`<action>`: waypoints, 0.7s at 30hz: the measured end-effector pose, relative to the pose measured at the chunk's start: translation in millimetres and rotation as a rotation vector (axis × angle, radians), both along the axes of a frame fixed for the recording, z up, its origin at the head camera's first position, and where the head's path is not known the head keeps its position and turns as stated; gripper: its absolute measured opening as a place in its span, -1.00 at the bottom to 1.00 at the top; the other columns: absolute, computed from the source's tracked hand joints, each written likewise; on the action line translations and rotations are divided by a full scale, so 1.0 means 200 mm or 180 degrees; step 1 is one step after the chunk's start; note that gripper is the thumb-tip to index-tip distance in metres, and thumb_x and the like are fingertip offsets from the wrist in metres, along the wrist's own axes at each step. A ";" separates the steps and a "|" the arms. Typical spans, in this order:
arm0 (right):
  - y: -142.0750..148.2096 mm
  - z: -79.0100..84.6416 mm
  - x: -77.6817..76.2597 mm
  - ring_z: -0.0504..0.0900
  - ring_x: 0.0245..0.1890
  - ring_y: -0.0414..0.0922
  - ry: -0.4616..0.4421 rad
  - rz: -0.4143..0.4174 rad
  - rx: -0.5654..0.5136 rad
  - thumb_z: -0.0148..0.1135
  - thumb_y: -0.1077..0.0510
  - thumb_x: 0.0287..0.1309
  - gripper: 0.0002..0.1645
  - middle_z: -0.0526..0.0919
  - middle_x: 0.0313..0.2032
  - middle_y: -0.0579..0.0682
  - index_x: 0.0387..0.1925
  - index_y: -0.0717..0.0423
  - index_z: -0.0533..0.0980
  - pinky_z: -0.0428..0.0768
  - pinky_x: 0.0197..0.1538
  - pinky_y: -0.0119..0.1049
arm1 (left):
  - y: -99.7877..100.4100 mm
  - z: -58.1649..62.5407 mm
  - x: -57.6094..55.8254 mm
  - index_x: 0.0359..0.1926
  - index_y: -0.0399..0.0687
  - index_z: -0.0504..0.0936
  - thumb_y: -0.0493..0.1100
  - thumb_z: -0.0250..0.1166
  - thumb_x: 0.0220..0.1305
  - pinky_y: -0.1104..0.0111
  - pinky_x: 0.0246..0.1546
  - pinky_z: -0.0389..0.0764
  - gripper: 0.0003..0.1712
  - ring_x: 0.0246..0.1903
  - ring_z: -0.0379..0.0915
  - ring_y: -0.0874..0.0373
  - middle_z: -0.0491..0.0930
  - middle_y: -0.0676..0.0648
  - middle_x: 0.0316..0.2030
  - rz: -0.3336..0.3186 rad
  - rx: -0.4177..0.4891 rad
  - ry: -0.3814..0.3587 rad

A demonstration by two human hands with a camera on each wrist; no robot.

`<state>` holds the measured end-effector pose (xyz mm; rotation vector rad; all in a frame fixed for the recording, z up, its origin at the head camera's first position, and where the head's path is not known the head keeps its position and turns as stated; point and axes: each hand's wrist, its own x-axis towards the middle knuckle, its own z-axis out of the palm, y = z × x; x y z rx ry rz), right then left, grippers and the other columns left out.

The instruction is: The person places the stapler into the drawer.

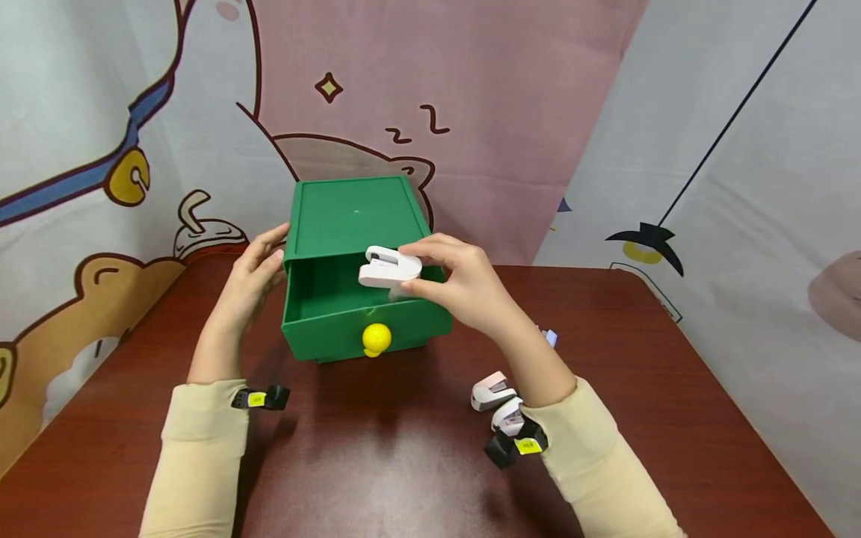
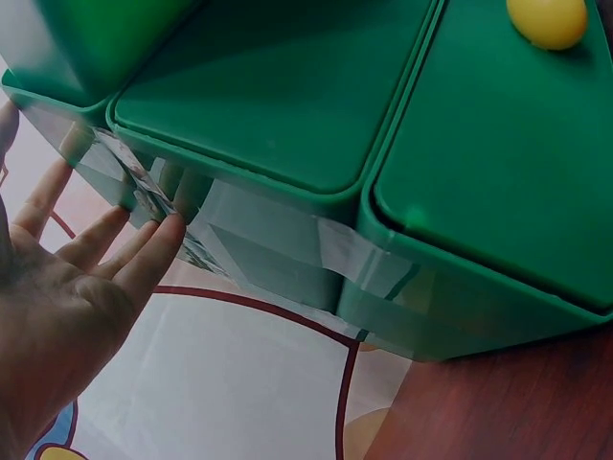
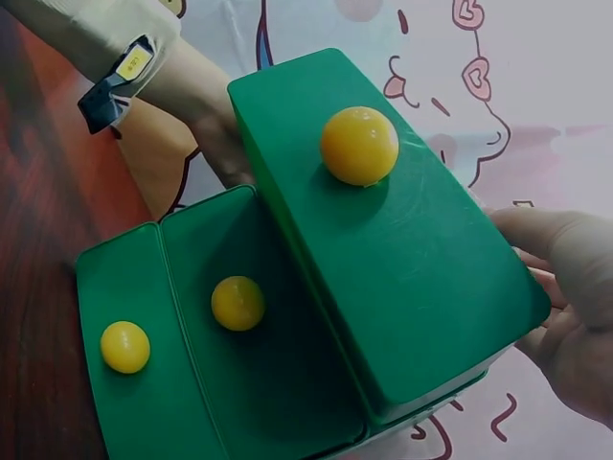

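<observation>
A green drawer box (image 1: 359,217) with round yellow knobs stands on the table, its top drawer (image 1: 336,332) pulled out. Over that drawer my right hand (image 1: 464,280) pinches a small white and pale pink stapler (image 1: 386,267) between thumb and fingers. In the right wrist view the drawer front hides the stapler, and the right hand (image 3: 570,297) shows beside the drawer's corner. My left hand (image 1: 247,284) is at the box's left side. In the left wrist view its fingers (image 2: 144,259) reach nearly straight to the glossy, see-through side wall.
Two more small white and pink staplers (image 1: 491,391) lie on the brown table (image 1: 377,478) beneath the right forearm. A pale purple item (image 1: 550,336) shows partly behind that arm. A printed cloth (image 1: 525,112) hangs behind the table.
</observation>
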<state>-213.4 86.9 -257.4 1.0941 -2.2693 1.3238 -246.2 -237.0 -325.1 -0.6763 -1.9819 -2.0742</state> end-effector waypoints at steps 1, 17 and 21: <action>-0.01 0.00 0.00 0.56 -0.22 -0.20 -0.0043 0.0040 0.0027 0.47 0.25 -0.01 -0.58 0.62 -0.14 -0.12 -0.04 0.16 0.64 0.48 -0.26 -0.23 | 0.00 0.00 0.00 0.43 -0.09 0.20 -0.14 0.00 0.49 0.41 0.00 0.44 -0.45 0.16 0.31 0.11 0.21 -0.16 0.31 0.0002 -0.0001 0.0002; -0.06 0.06 -0.03 0.63 -0.22 -0.19 -0.0603 0.0214 0.0496 0.46 0.27 0.00 -0.58 0.66 -0.17 -0.01 -0.05 0.27 0.63 0.58 -0.11 -0.36 | 0.00 0.00 0.00 0.44 -0.09 0.19 -0.14 0.00 0.49 0.43 0.01 0.43 -0.45 0.19 0.27 0.11 0.20 -0.15 0.31 -0.0008 -0.0020 0.0013; -0.06 0.06 -0.03 0.64 -0.17 -0.17 -0.0753 0.0221 0.0544 0.45 0.25 0.02 -0.57 0.67 -0.13 0.05 -0.03 0.28 0.62 0.57 -0.10 -0.33 | 0.00 0.00 0.00 0.44 -0.09 0.19 -0.14 0.00 0.49 0.42 0.02 0.43 -0.44 0.18 0.27 0.11 0.20 -0.15 0.31 -0.0017 -0.0021 0.0016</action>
